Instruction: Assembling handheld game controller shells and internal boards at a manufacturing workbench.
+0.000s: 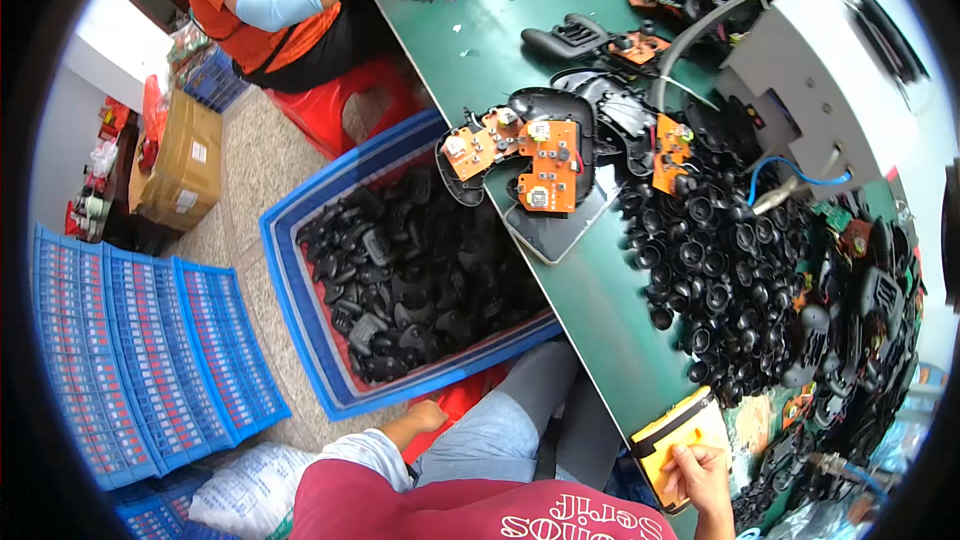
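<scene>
My right hand (700,477) rests over a yellow, box-like thing with a black band (680,432) at the bench's near edge. Its fingers are curled together, and what they may hold is hidden. Low at my left side, my left hand (428,416) grips the edge of a red plastic stool (462,396) beneath me. Farther along the bench, two opened game controller halves with orange circuit boards (548,168) lie on a dark, flat slab (560,232) by the edge. A large heap of black thumbstick caps (705,260) spreads to their right.
A blue-rimmed bin (300,340) full of black controller shells stands left of the green bench (590,310). A grey-white machine (815,70) with cables sits at the right. A co-worker in orange (250,0) sits at the far left. Blue crates (150,360) and a cardboard box (185,160) line the floor.
</scene>
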A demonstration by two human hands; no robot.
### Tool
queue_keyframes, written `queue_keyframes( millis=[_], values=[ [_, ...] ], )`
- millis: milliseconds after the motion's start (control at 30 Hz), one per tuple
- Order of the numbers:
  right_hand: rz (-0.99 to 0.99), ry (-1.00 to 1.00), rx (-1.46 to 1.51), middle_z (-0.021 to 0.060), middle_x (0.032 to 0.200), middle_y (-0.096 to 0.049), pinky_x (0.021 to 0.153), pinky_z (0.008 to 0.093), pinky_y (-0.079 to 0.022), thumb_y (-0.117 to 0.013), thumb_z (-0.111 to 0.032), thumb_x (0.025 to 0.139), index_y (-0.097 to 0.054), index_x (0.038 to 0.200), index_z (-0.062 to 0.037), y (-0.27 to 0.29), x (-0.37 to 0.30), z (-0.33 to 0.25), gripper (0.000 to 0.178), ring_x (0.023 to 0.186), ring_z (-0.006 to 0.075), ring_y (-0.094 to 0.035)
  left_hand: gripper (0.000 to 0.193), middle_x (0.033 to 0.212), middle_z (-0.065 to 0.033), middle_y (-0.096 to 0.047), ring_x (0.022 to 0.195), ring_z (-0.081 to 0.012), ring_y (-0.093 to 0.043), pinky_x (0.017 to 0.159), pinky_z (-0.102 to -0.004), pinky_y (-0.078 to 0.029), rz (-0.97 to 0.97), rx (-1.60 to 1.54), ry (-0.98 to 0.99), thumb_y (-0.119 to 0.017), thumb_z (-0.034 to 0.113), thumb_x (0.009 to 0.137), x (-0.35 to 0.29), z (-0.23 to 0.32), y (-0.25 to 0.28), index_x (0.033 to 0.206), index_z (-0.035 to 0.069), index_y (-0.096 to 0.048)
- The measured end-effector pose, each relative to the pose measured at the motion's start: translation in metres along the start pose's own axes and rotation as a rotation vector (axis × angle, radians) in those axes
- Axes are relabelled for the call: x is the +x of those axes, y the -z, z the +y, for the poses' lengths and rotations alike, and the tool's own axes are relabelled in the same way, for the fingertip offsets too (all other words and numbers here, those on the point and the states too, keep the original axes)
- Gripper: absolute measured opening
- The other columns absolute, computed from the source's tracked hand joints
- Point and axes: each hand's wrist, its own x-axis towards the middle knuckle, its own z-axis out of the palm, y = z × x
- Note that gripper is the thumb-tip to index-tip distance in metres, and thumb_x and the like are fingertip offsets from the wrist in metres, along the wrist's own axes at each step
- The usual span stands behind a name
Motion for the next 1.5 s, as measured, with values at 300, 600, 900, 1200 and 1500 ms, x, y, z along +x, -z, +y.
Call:
queue_keyframes(
  millis=[300, 600, 900, 1200, 1500],
  values=[
    [0.206, 0.459, -0.048, 0.0076, 0.08, -0.07, 0.06, 0.024, -0.051, -0.061, -0.014, 0.094, -0.067, 0.092, 0.0032, -0.033, -0.033, 0.017, 0.018, 0.065, 0.0095, -0.063, 0.072, 0.097, -0.0209, -0.068, 0.083, -0.0297, -0.069, 0.069, -0.0447, -0.055, -0.162, -0.269, 0.029, -0.055, 0.062, 0.089, 0.064, -0.052, -0.003, 0.099, -0.008, -0.069],
    [0.089, -0.065, -0.162, 0.012, 0.085, -0.073, 0.064, 0.0329, -0.055, -0.059, -0.027, 0.092, -0.071, 0.09, 0.001, -0.08, -0.037, 0.256, 0.03, 0.071, 0.0197, -0.071, 0.079, 0.101, -0.0157, -0.07, 0.092, -0.0266, -0.068, 0.077, -0.0392, -0.053, -0.094, -0.37, 0.174, -0.042, 0.072, 0.089, 0.019, -0.034, 0.009, 0.103, 0.0, -0.07],
    [0.122, -0.295, -0.217, 0.0226, 0.104, -0.067, 0.087, 0.0435, -0.051, -0.047, -0.041, 0.092, -0.069, 0.103, -0.0004, -0.099, 0.125, 0.425, 0.048, 0.1, 0.0325, -0.066, 0.091, 0.129, -0.0094, -0.06, 0.113, -0.0254, -0.058, 0.094, -0.0444, -0.047, -0.542, -0.602, 0.45, -0.034, 0.084, 0.081, -0.008, 0.03, 0.046, 0.131, 0.011, -0.056],
    [-0.033, -0.456, 0.105, 0.0179, 0.11, -0.067, 0.087, 0.0427, -0.052, -0.045, -0.043, 0.095, -0.066, 0.111, -0.002, -0.03, 0.137, 0.322, 0.048, 0.101, 0.0292, -0.066, 0.084, 0.132, -0.009, -0.058, 0.118, -0.0251, -0.055, 0.097, -0.0448, -0.046, -0.482, -0.755, 0.459, -0.033, 0.078, 0.086, -0.025, 0.126, 0.082, 0.135, 0.012, -0.054],
    [-0.011, -0.442, 0.47, 0.0132, 0.116, -0.066, 0.086, 0.0419, -0.052, -0.043, -0.044, 0.098, -0.063, 0.118, -0.0036, -0.031, 0.142, 0.281, 0.049, 0.102, 0.0259, -0.066, 0.077, 0.137, -0.0084, -0.054, 0.124, -0.0243, -0.051, 0.1, -0.0447, -0.043, -0.339, -0.886, 0.175, -0.032, 0.073, 0.091, 0.017, 0.191, 0.114, 0.138, 0.015, -0.051]
  ],
)
